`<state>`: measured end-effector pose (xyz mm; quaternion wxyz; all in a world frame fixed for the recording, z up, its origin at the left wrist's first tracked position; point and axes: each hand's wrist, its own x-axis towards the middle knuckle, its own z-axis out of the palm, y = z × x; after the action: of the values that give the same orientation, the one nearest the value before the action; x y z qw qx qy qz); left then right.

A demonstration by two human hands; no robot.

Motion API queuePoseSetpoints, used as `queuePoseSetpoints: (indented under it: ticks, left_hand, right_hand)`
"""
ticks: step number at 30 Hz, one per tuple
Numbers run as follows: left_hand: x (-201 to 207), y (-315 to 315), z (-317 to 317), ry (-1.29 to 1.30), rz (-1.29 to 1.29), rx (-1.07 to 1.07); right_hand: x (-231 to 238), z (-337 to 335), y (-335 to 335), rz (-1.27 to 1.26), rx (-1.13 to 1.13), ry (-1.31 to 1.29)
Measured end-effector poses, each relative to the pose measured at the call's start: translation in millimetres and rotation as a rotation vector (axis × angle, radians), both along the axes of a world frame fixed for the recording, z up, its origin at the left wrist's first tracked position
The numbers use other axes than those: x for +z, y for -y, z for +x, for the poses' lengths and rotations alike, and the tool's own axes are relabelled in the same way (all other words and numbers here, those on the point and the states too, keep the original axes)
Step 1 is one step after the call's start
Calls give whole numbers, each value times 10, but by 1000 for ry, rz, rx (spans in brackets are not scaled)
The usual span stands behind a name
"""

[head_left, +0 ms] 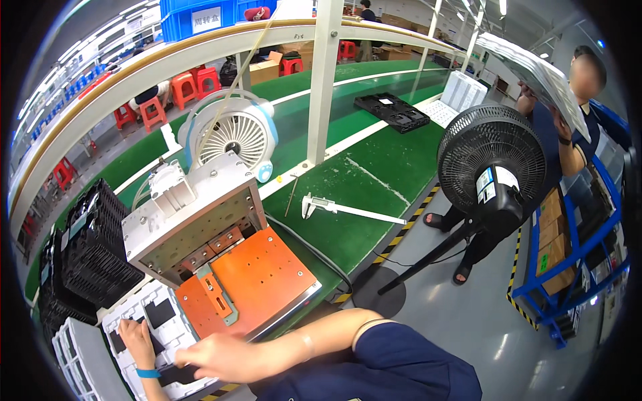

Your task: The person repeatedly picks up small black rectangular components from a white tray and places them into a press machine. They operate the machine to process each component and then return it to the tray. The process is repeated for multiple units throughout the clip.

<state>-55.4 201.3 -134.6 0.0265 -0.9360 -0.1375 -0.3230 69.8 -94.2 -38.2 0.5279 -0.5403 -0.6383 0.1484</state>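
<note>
A white moulded tray (170, 324) with flat black pieces in its pockets lies at the lower left. Over it is my left hand (137, 339), a blue band at its wrist, with fingers slightly bent and apart beside a black piece (159, 313). My right hand (224, 357) reaches across the tray's near right side, its fingers curled and smeared by motion. Whether it holds anything is unclear. Below those fingers another black piece (179, 375) shows in the tray. Right of the tray stands a metal press fixture (200, 207) with an orange base plate (261, 281).
Stacked black trays (93, 247) and white trays (83, 361) flank the left side. A caliper (354, 210), white fan (231, 134) and black tray (391, 111) sit on the green bench. A black standing fan (491, 157) is right; beyond it a person (575, 127) carries white trays (535, 77) near a blue cart (568, 247).
</note>
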Motion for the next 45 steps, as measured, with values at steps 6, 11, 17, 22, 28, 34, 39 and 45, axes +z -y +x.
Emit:
queuePoseSetpoints:
  ticks: [6,11,17,22,28,34,39,45]
  left_hand:
    - [230,97,-162,45,-82,159]
    - [984,557,159,202,-112,43]
    - [1116,1372,298,70,-44,-413]
    - [1043,1787,742,-316,-203,-739]
    - [1006,1801,788,-455,-183,-750]
    - [1011,1806,765,-504,-136,-749]
    - [1017,1809,743,-508,-96,-720]
    - [1040,1794,773,-473,-164,-732]
  right_hand:
    - [407,1032,804,-355,-222,-274]
    - [222,1336,974,-446,-412,-292]
    - [170,1196,670,-272,-451,116]
    - [178,1267,627,-278,-418,423]
    - [98,1322,478,-213,-315,492]
    - [127,1217,479,-294,-349,674]
    - [82,1226,417,-273,-426,635]
    - [55,1246,456,-259,-384,665]
